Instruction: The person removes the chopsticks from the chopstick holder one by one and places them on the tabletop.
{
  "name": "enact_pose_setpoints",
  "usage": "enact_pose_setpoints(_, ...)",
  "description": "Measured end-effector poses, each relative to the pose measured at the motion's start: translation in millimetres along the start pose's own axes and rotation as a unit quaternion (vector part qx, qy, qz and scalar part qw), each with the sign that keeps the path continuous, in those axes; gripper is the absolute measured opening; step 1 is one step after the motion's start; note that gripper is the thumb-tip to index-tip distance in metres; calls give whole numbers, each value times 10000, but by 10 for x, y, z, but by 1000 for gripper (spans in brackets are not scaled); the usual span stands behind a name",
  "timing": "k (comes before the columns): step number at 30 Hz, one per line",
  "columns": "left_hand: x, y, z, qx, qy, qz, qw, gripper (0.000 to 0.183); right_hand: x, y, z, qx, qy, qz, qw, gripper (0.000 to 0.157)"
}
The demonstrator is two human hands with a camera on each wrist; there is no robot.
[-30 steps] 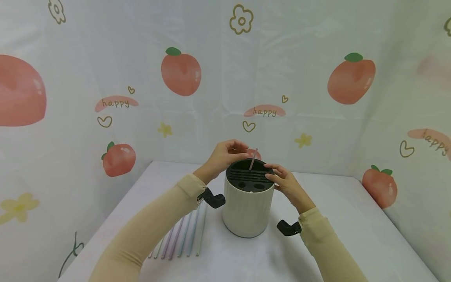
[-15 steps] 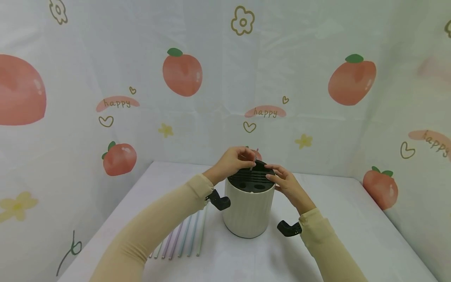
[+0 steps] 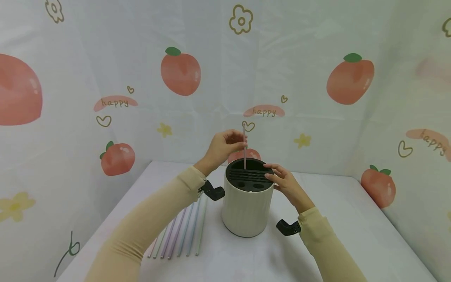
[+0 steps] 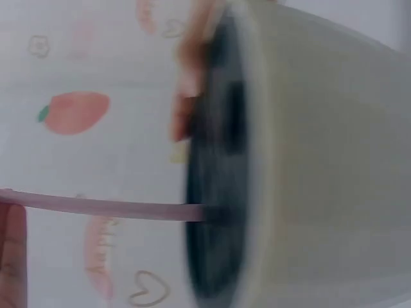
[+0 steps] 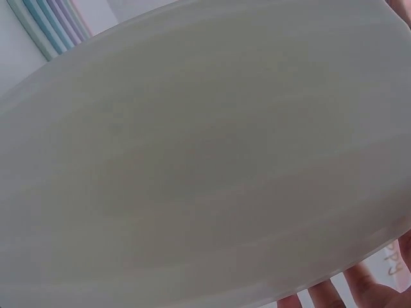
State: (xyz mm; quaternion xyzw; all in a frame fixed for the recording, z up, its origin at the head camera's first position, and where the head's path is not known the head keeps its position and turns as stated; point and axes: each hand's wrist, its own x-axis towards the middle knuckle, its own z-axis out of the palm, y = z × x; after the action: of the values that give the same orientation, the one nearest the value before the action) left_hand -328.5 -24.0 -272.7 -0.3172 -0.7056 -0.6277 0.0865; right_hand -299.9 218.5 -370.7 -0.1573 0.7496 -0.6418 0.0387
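Observation:
My left hand (image 3: 222,148) pinches a pink straw (image 3: 244,156), upright over the holder, between thumb and fingers. Lower down, the straw reaches the black slotted insert (image 3: 249,176) of a ribbed cream holder (image 3: 246,213); its lower part is hidden there. In the left wrist view the same pink straw (image 4: 115,206) runs from the fingertips to the dark insert (image 4: 215,244). On the right side of the holder's top, my right hand (image 3: 287,186) holds the rim, fingers spread over the edge. The right wrist view is mostly filled by the holder's wall (image 5: 205,154).
Several pastel straws (image 3: 181,235) lie side by side on the white table (image 3: 246,262), left of the holder and partly under the left forearm. Behind stands a white cloth backdrop (image 3: 218,78) printed with peaches. Each wrist carries a black camera mount (image 3: 289,228).
The left hand closed its fingertips on the straw that leaned in the holder, then rose with it. More of the straw shows now, and it stands upright. The right hand stayed on the rim.

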Motion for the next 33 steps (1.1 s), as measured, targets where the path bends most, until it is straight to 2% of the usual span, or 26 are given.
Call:
enact_pose_setpoints(2, 42, 113, -94, -533, 339, 308, 9975, 17, 0, -1, -1, -23, -1, 11, 10000, 49)
enact_pose_setpoints(4, 84, 244, -212, -983, 745, 627, 9904, 15, 0, -3, -1, -11, -5, 34, 10000, 49)
enact_pose_setpoints(8, 127, 498, -498, -1782, 1664, 1077, 9638, 21, 0, -4, 3, -17, -22, 58, 10000, 50)
enact_pose_setpoints(10, 117, 577, -660, -2072, 2074, 1127, 9494, 19, -3, -6, 6, -41, -21, 48, 10000, 50)
enact_pose_setpoints(12, 92, 604, -830, -2329, 2408, 981, 9371, 15, -2, -8, 5, -48, 2, 62, 10000, 50)
enact_pose_setpoints(13, 68, 599, -911, -2425, 2537, 867, 9324, 16, -3, -9, 4, -60, 4, 56, 10000, 50)
enact_pose_setpoints(15, -8, 544, -1067, -2430, 2688, 618, 9300, 16, 4, -2, 3, -60, -2, 49, 10000, 50)
enact_pose_setpoints(17, -113, 450, -1210, -2409, 2686, 281, 9322, 16, 9, 4, 2, -53, -11, 38, 10000, 50)
enact_pose_setpoints(19, -240, 329, -1327, -2227, 2555, -99, 9407, 12, 9, 5, 2, -18, -23, 22, 10000, 50)
enact_pose_setpoints(23, -505, 18, -1509, -1614, 2192, -1016, 9569, 12, 4, 5, -3, 9, -19, -9, 10000, 49)
enact_pose_setpoints(26, -704, -253, -1633, -967, 1938, -1666, 9619, 10, 6, 7, -3, 2, -17, -8, 10000, 50)
enact_pose_setpoints(30, -963, -626, -1810, -51, 1506, -2409, 9588, 30, 9, 6, -2, -6, -2, 9, 10000, 50)
enact_pose_setpoints(33, -1150, -874, -1917, 439, 1204, -2908, 9482, 44, 11, 6, 3, 7, -6, -1, 10000, 49)
